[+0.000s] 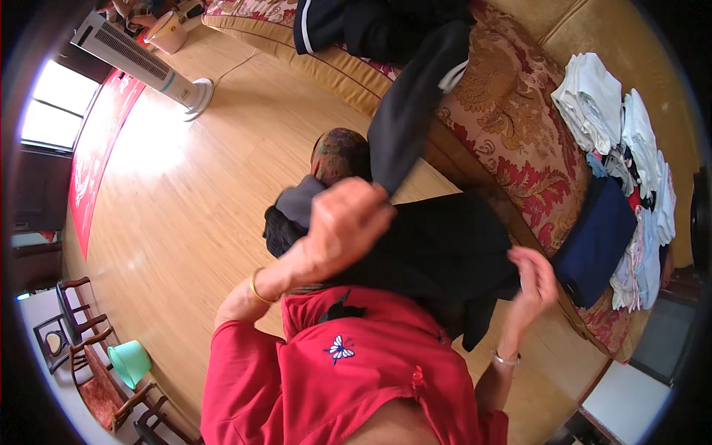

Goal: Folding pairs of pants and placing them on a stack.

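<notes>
My left hand, with a gold bangle at the wrist, is closed around the end of a dark grey garment. From that fist the garment stretches up and right towards the sofa, slightly blurred, with a white band near its far end. A black garment lies spread across my lap. At its right edge is my right hand, fingers curled; whether they pinch the cloth is unclear. Past my left fist a grey cloth and a patterned cloth show over my knee.
A patterned sofa runs along the right. On it are folded white clothes, a folded navy garment and a dark clothes pile. A tower fan, a green bucket and wooden chairs stand left.
</notes>
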### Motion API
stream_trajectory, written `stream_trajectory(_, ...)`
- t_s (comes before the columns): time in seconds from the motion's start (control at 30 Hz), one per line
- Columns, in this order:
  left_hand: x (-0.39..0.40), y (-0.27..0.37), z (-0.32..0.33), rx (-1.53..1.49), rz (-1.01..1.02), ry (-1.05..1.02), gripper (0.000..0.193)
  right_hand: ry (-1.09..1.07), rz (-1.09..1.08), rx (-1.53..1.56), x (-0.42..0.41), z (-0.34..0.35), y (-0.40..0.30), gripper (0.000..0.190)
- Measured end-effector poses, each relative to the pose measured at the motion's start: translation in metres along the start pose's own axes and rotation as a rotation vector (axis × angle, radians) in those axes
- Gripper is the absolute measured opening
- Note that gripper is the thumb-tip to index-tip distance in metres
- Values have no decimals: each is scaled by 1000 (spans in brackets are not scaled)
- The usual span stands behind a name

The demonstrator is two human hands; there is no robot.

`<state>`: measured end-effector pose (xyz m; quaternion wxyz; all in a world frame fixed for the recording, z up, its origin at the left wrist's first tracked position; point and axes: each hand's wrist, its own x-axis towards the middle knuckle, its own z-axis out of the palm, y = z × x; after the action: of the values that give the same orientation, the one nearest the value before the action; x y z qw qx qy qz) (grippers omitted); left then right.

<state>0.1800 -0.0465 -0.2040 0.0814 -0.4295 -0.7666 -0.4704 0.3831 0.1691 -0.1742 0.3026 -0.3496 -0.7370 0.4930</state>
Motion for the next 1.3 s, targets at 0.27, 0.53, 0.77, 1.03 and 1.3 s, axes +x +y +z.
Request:
stream_trajectory(0.27,-40,40,27,-408,192,-570,15,-472,491,754,14,123,2,39)
stream_trajectory(0.53,-49,28,13,-534,-174,-678,14,-215,376,754,63,185,-36,38)
stream_trajectory(0.77,-46,15,7,-726,-732,-308,14,37,223,740,126,81,-34,38)
stream_trajectory(1.03,-47,-9,-11,133,-332,-135,22,187,330,1103,152,41,40,28)
stream_trajectory(1.3,-71,-85,-48,241,-563,-180,32,183,-556,-299,218,-18,31,30)
